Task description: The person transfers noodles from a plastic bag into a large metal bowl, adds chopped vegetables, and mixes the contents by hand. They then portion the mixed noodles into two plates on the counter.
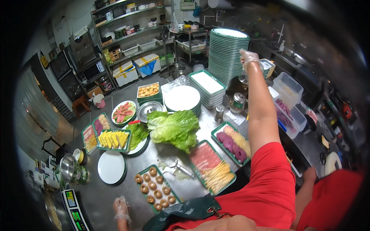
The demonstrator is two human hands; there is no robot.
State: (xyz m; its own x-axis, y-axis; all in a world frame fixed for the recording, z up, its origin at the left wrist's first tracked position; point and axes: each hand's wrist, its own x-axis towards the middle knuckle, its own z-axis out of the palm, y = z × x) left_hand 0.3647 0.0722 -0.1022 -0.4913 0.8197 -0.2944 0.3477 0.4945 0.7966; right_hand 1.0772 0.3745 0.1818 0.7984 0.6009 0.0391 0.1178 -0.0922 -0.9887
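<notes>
My right hand (249,59), in a clear plastic glove, reaches to the right side of a tall stack of green-rimmed plates (227,55); whether its fingers grip a plate cannot be told. My left hand (121,205), gloved too, is low at the left, beside a tray of brown mushrooms (157,189), its fingers partly curled. Green lettuce (173,127) lies mid-table above a perforated metal utensil (173,162). A tray of sliced meat and enoki mushrooms (212,167) and a tray of purple and pale slices (234,143) lie at the right.
Round white plates (111,167), a plate of pink strips (124,113), a tray of yellow pieces (114,140) and a digital scale (73,209) stand at the left. Stacked rectangular trays (207,83) and a glass jar (237,103) stand near my right arm. A co-worker in red (332,199) is at the right.
</notes>
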